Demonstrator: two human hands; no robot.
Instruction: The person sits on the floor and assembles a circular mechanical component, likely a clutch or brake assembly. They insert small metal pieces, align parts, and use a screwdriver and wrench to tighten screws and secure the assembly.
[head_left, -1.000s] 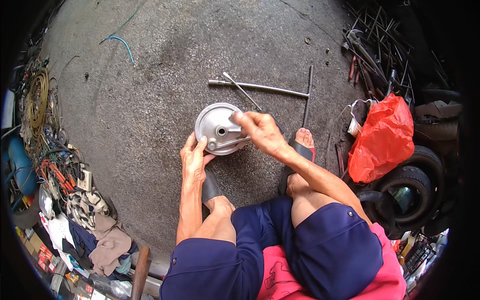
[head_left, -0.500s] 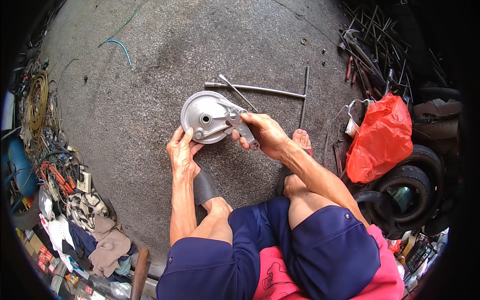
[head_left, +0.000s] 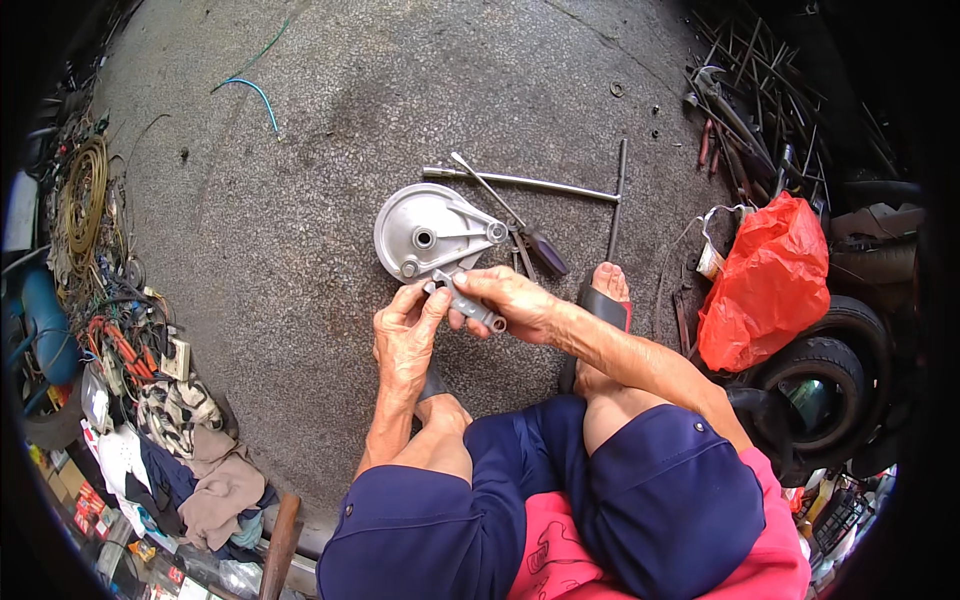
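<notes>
A round silver drum brake plate [head_left: 405, 215] lies on the ground in front of me, its centre hole facing up. Just nearer than its lower edge, a small grey metal brake arm [head_left: 476, 308] is held between both hands. My right hand [head_left: 515, 300] grips it along its length, thumb on top. At its other end, my left hand [head_left: 402, 328] pinches it with thumb and fingers. Beside the plate on its right lies a screwdriver [head_left: 542, 250] with a dark handle, next to what looks like pliers [head_left: 522, 256], partly hidden by the plate.
Behind the plate lies a long T-handle wrench [head_left: 540, 183]. Hammers, rods and red-handled pliers [head_left: 705, 142] are piled far right, above a red plastic bag [head_left: 768, 285] and tyres [head_left: 835, 375]. Coiled tubing [head_left: 85, 195], wires and cloths [head_left: 215, 490] line the left side.
The plate has gone from my hands to the ground. The brake arm is now apart from it, held in both hands nearer to me. The screwdriver handle has come into view.
</notes>
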